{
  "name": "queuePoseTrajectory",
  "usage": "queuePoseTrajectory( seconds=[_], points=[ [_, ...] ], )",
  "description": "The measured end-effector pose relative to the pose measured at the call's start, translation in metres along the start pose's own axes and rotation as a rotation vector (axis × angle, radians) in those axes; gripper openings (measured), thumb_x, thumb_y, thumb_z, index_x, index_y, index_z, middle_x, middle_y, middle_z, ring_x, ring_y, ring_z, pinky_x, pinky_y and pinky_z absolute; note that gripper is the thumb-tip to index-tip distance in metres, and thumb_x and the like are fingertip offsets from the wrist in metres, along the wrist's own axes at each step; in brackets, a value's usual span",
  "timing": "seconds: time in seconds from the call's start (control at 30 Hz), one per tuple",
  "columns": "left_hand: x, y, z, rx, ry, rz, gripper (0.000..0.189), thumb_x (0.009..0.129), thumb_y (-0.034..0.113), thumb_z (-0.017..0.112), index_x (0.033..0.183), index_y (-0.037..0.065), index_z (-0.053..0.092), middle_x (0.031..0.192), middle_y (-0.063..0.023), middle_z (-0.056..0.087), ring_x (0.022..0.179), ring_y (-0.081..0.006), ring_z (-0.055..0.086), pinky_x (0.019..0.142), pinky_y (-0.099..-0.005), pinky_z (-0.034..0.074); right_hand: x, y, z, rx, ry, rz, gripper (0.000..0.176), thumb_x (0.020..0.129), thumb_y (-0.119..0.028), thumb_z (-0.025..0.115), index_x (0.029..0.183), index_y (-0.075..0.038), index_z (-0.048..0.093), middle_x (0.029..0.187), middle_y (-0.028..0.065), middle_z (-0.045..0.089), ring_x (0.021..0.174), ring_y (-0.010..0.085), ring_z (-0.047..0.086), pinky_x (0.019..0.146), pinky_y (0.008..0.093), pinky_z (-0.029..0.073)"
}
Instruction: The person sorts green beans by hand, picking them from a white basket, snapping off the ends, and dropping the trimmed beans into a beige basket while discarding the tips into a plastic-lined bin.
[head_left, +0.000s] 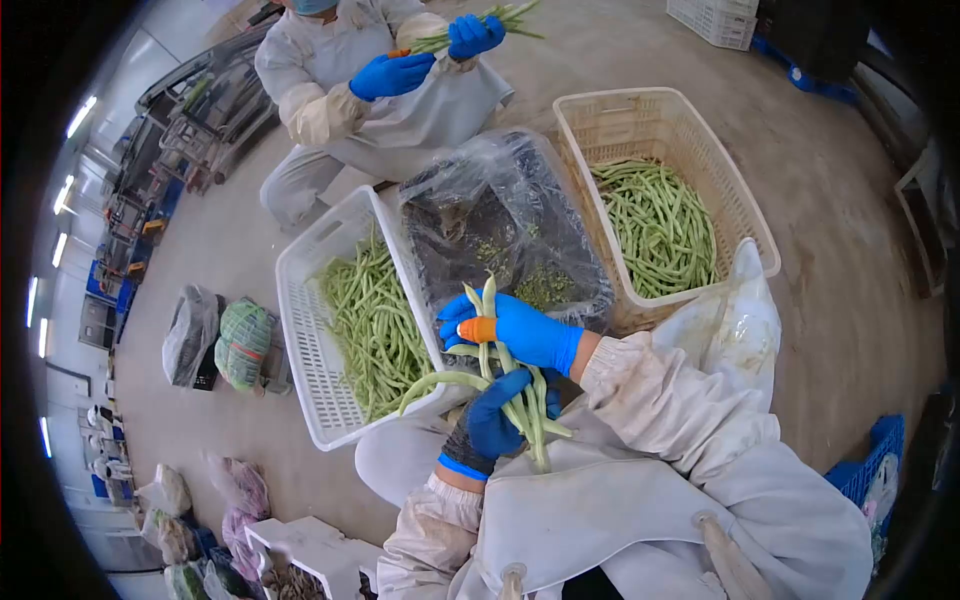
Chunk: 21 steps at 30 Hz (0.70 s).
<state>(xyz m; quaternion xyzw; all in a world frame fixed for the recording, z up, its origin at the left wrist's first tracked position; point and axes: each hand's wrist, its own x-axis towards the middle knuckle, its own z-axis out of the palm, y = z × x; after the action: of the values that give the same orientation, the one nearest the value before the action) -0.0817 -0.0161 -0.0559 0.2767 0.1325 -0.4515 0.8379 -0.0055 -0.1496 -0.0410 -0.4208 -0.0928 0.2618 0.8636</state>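
My left hand (494,418), in a blue glove with a dark layer at the wrist, is closed around a small bunch of green beans (537,440) above my lap. Just above it, my right hand (530,330) pinches the upper ends of some beans; an orange cover (477,329) sits on its thumb. One curved bean sticks out to the left. Beyond my hands lies a dark tray (590,270) lined with clear plastic, with small green bits (545,287) in it. To its left stands a white crate (305,300) of green beans.
A tan crate (745,205) with more beans stands right of the tray. Across from me, a seated co-worker (330,75) in blue gloves holds beans. A green bundle (243,343) and a grey bag (190,335) lie at left; a blue crate (885,440) is at right.
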Motion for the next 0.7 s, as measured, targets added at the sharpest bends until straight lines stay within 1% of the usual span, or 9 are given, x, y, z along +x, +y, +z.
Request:
queuePoseTrajectory(
  seconds=[0.17,0.23,0.27,0.3,0.37,0.4,0.53,0.63,0.7],
  points=[
    [0.004,-0.004,-0.011,0.065,0.07,0.095,0.034,0.089,0.023,0.056,0.117,0.005,0.05,0.099,-0.0102,0.058,0.091,-0.0253,0.058,0.08,-0.0407,0.049,-0.011,-0.001,-0.022,-0.361,-0.112,0.071,0.052,0.084,-0.024,0.065,0.126,0.002,0.047,0.116,0.0153,0.057,0.109,0.0215,0.053,0.096,0.0359,0.04],
    [0.006,0.006,-0.012,0.023,-0.009,0.233,0.033,0.089,0.022,0.056,0.115,0.004,0.05,0.099,-0.0101,0.058,0.089,-0.0244,0.058,0.078,-0.0391,0.05,-0.019,-0.005,-0.033,-0.512,0.137,-0.104,0.06,0.085,-0.028,0.065,0.132,0.003,0.041,0.117,0.018,0.057,0.108,0.0231,0.054,0.092,0.0343,0.043],
    [0.004,0.008,-0.011,0.024,0.057,0.311,0.033,0.089,0.022,0.057,0.115,0.003,0.05,0.096,-0.0108,0.058,0.084,-0.0244,0.059,0.075,-0.0378,0.051,-0.03,-0.015,-0.031,-0.654,0.129,-0.123,0.045,0.089,-0.023,0.06,0.128,-0.003,0.049,0.116,0.0128,0.058,0.106,0.0193,0.054,0.09,0.0324,0.044],
    [0.003,0.011,-0.01,0.026,0.056,0.317,0.033,0.089,0.022,0.057,0.115,0.003,0.05,0.096,-0.0108,0.058,0.084,-0.0244,0.059,0.075,-0.0378,0.051,-0.036,-0.021,-0.024,-0.656,0.124,-0.127,0.045,0.089,-0.023,0.06,0.128,-0.003,0.049,0.116,0.0128,0.058,0.106,0.0193,0.054,0.09,0.0324,0.044],
    [0.003,0.018,-0.008,0.175,0.091,0.318,0.033,0.089,0.023,0.057,0.113,0.002,0.051,0.092,-0.0111,0.06,0.082,-0.024,0.06,0.073,-0.0365,0.052,-0.05,-0.024,-0.014,-0.828,0.042,-0.092,0.033,0.089,-0.019,0.059,0.12,-0.006,0.057,0.106,0.0119,0.06,0.096,0.0198,0.058,0.084,0.0326,0.046],
    [0.002,0.02,-0.006,0.258,0.118,0.307,0.034,0.089,0.024,0.058,0.113,0.001,0.052,0.093,-0.0119,0.061,0.084,-0.0234,0.061,0.074,-0.0357,0.052,-0.051,-0.022,-0.013,-0.986,0.012,-0.176,0.022,0.088,-0.015,0.057,0.107,-0.006,0.063,0.096,0.0114,0.06,0.085,0.0216,0.06,0.077,0.0334,0.047],
    [-0.001,0.025,0.005,0.256,0.07,0.245,0.04,0.088,0.023,0.058,0.119,0.0,0.05,0.1,-0.0138,0.061,0.091,-0.0249,0.061,0.078,-0.0392,0.052,-0.053,-0.038,-0.007,-1.021,-0.001,-0.087,0.017,0.087,-0.013,0.057,0.1,-0.004,0.063,0.089,0.011,0.059,0.078,0.0237,0.059,0.072,0.0337,0.048],
    [-0.008,0.022,0.02,0.272,0.019,0.249,0.042,0.087,0.022,0.058,0.121,-0.001,0.048,0.104,-0.0141,0.06,0.092,-0.0261,0.061,0.081,-0.0409,0.051,-0.053,-0.046,-0.01,-1.095,0.03,-0.232,0.017,0.087,-0.015,0.058,0.097,-0.003,0.063,0.088,0.0112,0.061,0.078,0.0217,0.059,0.071,0.0329,0.048],
    [-0.007,0.019,0.015,0.223,-0.029,0.211,0.042,0.088,0.021,0.057,0.123,-0.001,0.047,0.107,-0.014,0.058,0.094,-0.0269,0.061,0.083,-0.0414,0.051,-0.053,-0.047,-0.016,-0.86,0.062,-0.066,0.019,0.087,-0.017,0.058,0.097,-0.002,0.063,0.089,0.0122,0.062,0.079,0.0201,0.059,0.071,0.0325,0.047]
  ],
)
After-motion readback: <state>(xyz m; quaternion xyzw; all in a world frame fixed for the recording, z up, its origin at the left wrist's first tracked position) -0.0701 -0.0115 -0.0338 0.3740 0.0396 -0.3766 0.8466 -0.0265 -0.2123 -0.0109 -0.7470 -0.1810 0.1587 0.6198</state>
